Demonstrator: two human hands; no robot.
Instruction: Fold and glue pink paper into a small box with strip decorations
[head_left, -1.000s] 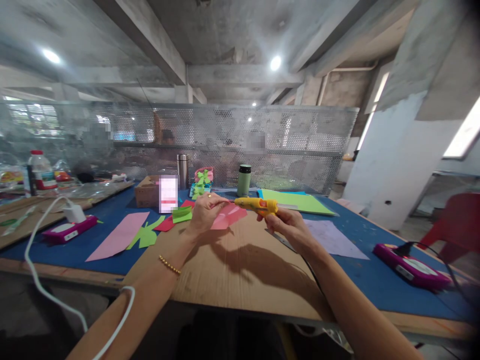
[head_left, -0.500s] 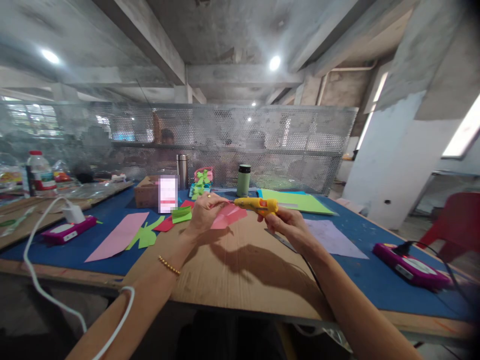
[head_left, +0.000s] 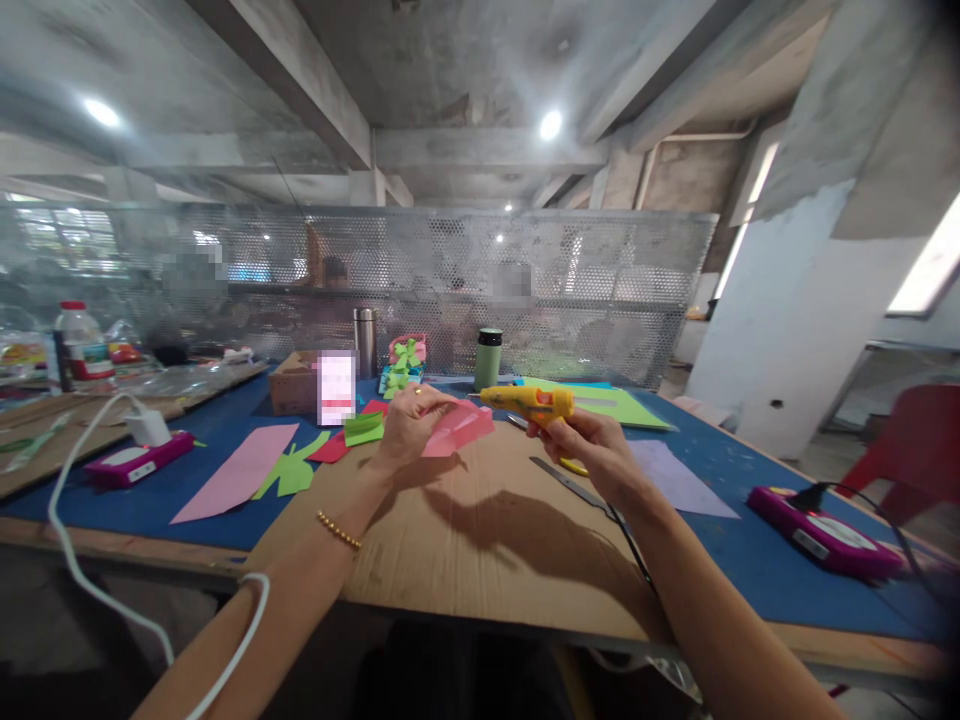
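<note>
Between the fingertips of my left hand [head_left: 409, 425] is a piece of folded pink paper [head_left: 461, 430], held just above a cardboard sheet [head_left: 465, 540]. My right hand [head_left: 581, 445] is wrapped round a yellow hot glue gun [head_left: 532, 402]. Its nozzle points left, over the paper's upper edge and a little apart from it. Scissors [head_left: 574, 488] lie under my right wrist, partly hidden. Left of my left hand are green paper cut-outs [head_left: 289, 470], a strip of light pink paper [head_left: 236, 470] and red paper [head_left: 328, 449].
Purple power strips [head_left: 821, 535] sit at both sides, with cables running off. Lavender paper [head_left: 682, 480] and green sheets [head_left: 630, 405] lie on the right. At the back stand a green tumbler [head_left: 488, 360], a steel flask [head_left: 365, 342], a cardboard box [head_left: 292, 385] and a perforated metal screen [head_left: 450, 270].
My right hand has drawn the glue gun back to the right and slightly up, away from my left fingertips. More of the scissors shows. My left hand stays put with the paper.
</note>
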